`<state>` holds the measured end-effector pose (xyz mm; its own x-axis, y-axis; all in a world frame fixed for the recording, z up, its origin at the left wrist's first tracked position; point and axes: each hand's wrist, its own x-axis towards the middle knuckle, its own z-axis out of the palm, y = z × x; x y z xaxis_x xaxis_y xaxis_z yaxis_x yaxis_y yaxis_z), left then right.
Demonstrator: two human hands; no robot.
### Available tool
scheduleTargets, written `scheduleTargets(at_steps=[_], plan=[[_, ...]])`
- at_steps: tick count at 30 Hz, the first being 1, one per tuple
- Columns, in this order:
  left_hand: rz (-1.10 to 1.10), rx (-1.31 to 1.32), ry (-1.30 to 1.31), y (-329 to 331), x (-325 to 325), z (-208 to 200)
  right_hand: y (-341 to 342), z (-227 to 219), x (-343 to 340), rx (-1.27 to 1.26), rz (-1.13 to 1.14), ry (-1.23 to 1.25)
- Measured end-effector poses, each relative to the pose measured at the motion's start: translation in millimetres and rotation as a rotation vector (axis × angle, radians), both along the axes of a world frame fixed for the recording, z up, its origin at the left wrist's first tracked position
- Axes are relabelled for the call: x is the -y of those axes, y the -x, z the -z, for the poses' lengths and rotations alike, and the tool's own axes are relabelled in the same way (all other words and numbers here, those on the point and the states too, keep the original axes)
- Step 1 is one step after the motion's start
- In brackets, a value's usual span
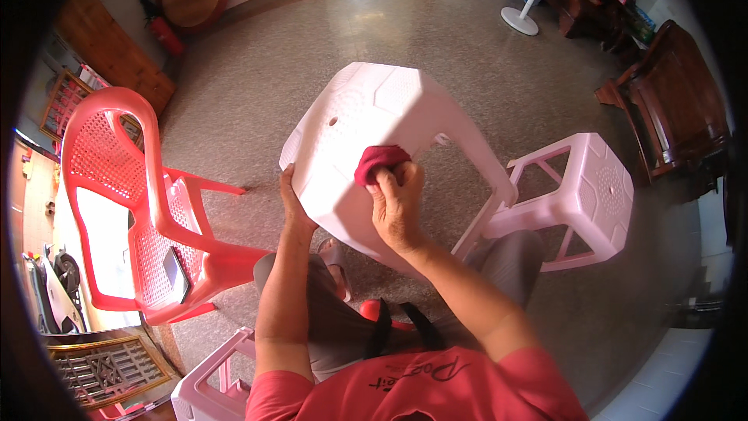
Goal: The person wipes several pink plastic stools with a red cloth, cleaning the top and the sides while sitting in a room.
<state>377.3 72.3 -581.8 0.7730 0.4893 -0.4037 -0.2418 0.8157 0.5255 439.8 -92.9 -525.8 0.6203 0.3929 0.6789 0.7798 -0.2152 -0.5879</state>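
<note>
The left hand (pixel 293 201) appears to grip the edge of a pale-pink plastic stool (pixel 331 152), tilted before the person's knees (pixel 518 253), probably steadying it while the right hand (pixel 399 206) clutches a bunched dark-red cloth (pixel 380 157) against its seat (pixel 374 101).

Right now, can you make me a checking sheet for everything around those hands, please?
Surface: speckled floor, grey-brown.
Things in hand: pink stool, tilted; dark red cloth against its seat.
Clutter: dark-edged flat device lying on the red chair.
Hands: left hand holds the stool's edge; right hand grips the cloth.
Cables: nothing seen.
Surroundings: another stool to the right, dark wooden chair beyond it, fire extinguisher at the back left.
</note>
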Motion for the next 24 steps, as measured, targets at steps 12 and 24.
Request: scheduleTargets(at_steps=[12,24], plan=[[0.039,-0.003,-0.026,-2.1,2.2,1.1,-130.7,-27.5,24.2,-0.154,0.531,0.172],[0.008,0.012,-0.055,-5.6,4.1,-3.0,-19.2,-18.9,-2.4,0.017,0.102,0.044]])
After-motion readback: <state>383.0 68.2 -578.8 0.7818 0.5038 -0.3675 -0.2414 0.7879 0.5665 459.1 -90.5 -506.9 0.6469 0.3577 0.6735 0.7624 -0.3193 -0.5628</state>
